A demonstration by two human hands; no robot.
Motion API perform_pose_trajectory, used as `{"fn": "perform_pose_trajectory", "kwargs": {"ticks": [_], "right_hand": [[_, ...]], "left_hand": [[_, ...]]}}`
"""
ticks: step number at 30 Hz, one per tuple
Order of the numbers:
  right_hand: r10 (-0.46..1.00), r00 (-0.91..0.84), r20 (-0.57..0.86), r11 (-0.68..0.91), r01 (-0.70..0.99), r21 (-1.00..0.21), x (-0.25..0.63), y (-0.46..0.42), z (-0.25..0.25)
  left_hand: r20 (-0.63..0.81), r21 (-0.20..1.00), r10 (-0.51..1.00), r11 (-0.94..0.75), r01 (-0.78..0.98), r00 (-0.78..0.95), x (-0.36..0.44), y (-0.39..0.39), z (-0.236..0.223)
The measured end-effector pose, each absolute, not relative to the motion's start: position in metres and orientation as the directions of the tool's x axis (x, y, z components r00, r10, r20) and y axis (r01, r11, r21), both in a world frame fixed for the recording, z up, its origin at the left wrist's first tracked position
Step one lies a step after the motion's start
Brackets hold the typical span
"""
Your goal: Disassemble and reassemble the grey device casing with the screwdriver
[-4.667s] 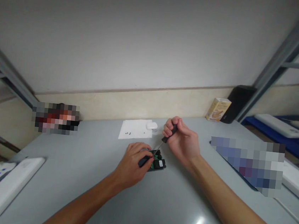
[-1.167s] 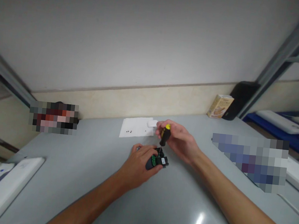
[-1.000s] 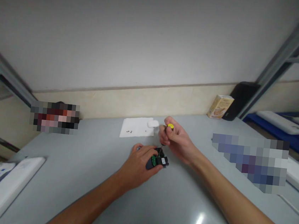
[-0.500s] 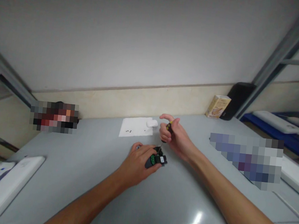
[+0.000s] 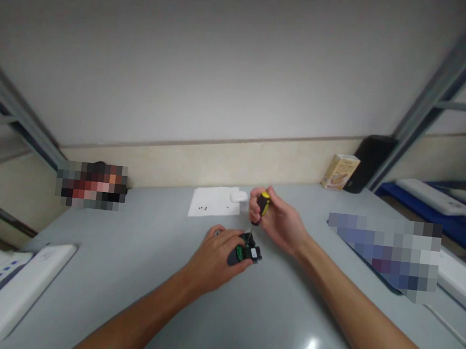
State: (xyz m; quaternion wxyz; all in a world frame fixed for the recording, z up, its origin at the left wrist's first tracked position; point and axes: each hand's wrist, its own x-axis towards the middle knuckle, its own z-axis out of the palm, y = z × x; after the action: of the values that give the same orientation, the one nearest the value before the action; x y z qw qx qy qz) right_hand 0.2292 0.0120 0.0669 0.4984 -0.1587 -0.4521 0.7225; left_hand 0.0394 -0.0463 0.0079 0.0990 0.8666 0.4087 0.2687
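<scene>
My left hand [image 5: 215, 255] is closed around a small black device [image 5: 254, 253], pressing it to the grey table. The device's housing is open, and a green circuit board [image 5: 240, 252] shows inside, beside a white label. In my right hand [image 5: 277, 218] is a screwdriver [image 5: 262, 201] with a yellow and black handle. It is held nearly upright, and its thin shaft runs down into the open part of the device. The exact spot where the tip touches is too small to make out.
Behind the hands, a white paper sheet [image 5: 214, 199] carries several tiny dark pieces and a rounded white object [image 5: 238, 197]. A yellow box [image 5: 340, 172] and a black speaker-like object [image 5: 370, 164] stand at back right. A white appliance [image 5: 34, 281] lies left; blurred-out items sit on both sides.
The right hand's fingers have shifted on the screwdriver: the raised index finger has curled in, and more of the handle shows. The left hand still holds the device. The view has tilted slightly.
</scene>
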Motion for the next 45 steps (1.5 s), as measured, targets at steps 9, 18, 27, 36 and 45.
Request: {"fn": "perform_pose_trajectory", "kwargs": {"ticks": [9, 18, 27, 36, 45], "right_hand": [[0.849, -0.451, 0.274, -0.034, -0.564, -0.825, 0.227, 0.009, 0.064], [0.904, -0.362, 0.229, -0.034, -0.594, -0.804, 0.229, 0.010, 0.067], [0.897, -0.401, 0.188, -0.130, -0.645, -0.753, 0.228, 0.012, 0.066], [0.893, -0.376, 0.246, -0.100, -0.700, -0.707, 0.226, 0.012, 0.067], [0.890, -0.387, 0.242, -0.069, -0.638, -0.767, 0.233, 0.014, 0.064]], "left_hand": [[0.397, 0.413, 0.767, -0.639, 0.649, 0.504, 0.039, -0.046, 0.008], [0.407, 0.408, 0.752, -0.658, 0.633, 0.519, 0.039, -0.046, 0.008], [0.409, 0.423, 0.760, -0.649, 0.633, 0.506, 0.039, -0.046, 0.008], [0.428, 0.402, 0.748, -0.660, 0.634, 0.508, 0.039, -0.044, 0.005], [0.442, 0.394, 0.736, -0.672, 0.627, 0.512, 0.039, -0.044, 0.005]]}}
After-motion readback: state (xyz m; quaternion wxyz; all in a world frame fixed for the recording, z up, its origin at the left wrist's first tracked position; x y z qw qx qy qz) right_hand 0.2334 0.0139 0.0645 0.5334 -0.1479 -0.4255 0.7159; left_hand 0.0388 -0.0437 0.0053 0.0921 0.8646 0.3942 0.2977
